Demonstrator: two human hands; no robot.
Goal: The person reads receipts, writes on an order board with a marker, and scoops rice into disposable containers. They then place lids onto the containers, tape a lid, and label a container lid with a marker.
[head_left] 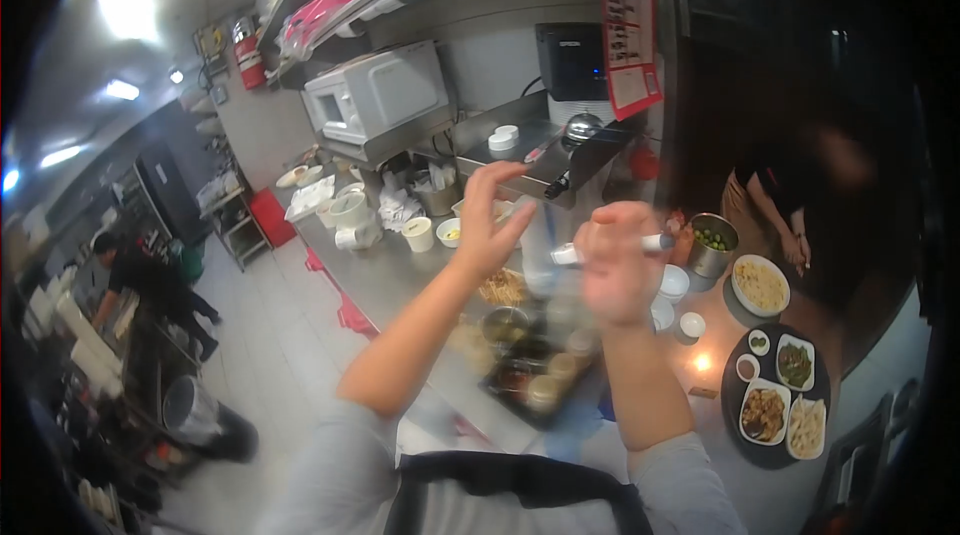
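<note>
My right hand (622, 270), blurred by motion, is raised over the counter with its fingers closed round a white marker (655, 242) with a dark end. To its left, my left hand (488, 220) is held up with thumb and fingers apart, nothing visible between them. A blurred translucent plastic item (540, 250) shows between the two hands, close to the left thumb. Below them on the counter sits a dark tray (525, 415) with small tubs in it. White cups (674, 283) stand just right of my right hand.
A round black tray (735, 405) of filled dishes, a bowl of yellow food (760, 285) and a metal pot of green pieces (713, 240) are at right, near a person (785, 185). A microwave (380, 95) and printer (575, 60) stand behind. Another person (150, 275) bends at far left.
</note>
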